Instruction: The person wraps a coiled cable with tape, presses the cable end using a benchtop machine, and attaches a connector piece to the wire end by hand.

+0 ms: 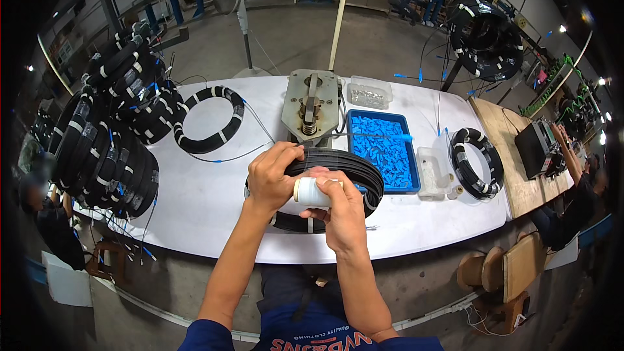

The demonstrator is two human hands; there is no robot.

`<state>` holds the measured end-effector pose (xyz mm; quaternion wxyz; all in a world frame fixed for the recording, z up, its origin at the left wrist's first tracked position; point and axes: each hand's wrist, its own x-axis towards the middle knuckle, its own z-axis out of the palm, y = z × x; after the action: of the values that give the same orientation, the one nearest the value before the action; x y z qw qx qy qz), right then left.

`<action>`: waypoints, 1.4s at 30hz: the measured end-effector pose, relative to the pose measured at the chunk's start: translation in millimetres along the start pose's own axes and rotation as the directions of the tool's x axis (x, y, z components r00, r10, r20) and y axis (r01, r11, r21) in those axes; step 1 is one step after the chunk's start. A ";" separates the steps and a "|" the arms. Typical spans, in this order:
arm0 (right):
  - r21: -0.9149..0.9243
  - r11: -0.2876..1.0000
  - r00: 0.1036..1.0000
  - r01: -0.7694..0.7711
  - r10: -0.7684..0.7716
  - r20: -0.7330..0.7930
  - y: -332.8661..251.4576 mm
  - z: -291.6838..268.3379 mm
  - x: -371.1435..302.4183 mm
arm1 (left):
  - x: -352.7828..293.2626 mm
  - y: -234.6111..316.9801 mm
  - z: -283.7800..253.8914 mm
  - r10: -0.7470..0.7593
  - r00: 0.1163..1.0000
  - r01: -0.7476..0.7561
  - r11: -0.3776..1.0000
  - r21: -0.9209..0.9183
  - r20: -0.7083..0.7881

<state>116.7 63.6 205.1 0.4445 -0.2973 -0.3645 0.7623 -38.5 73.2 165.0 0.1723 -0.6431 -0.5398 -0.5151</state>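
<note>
Mid-frame — a round, ridged black cable coil [356, 169]; left hand [272, 172] clasps its left side, right hand [342, 211] grips a white roll [312, 192].

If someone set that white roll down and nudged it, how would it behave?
Laid on its side, the white roll would probably roll easily, as it looks cylindrical. It is perhaps light and easy to handle, being small enough for the right hand to hold. Its smooth-looking surface might feel somewhat slippery.
</note>
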 end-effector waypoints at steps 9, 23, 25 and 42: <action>0.006 0.998 0.997 -0.066 0.066 0.039 6.4 -22.0 6.8 | 8.2 7.2 5.7 -0.031 0.999 0.031 0.999 0.005 0.003; -0.022 1.000 0.997 -0.009 0.011 0.080 19.8 -37.5 10.7 | 15.8 9.3 5.6 -0.105 0.975 0.109 0.994 -0.011 0.197; -0.050 0.999 0.997 0.016 -0.013 0.075 20.0 -37.6 10.9 | 19.1 11.7 1.9 -0.109 0.968 0.116 0.993 -0.018 0.226; -0.141 0.990 0.994 0.012 0.003 0.107 18.2 -38.1 14.0 | 41.0 3.9 -29.6 -0.047 0.800 0.238 0.940 -0.244 0.598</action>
<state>132.0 81.1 167.1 0.4038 -0.2859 -0.4417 0.7484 -53.8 70.0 213.2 -0.1437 -0.7455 -0.5270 -0.3819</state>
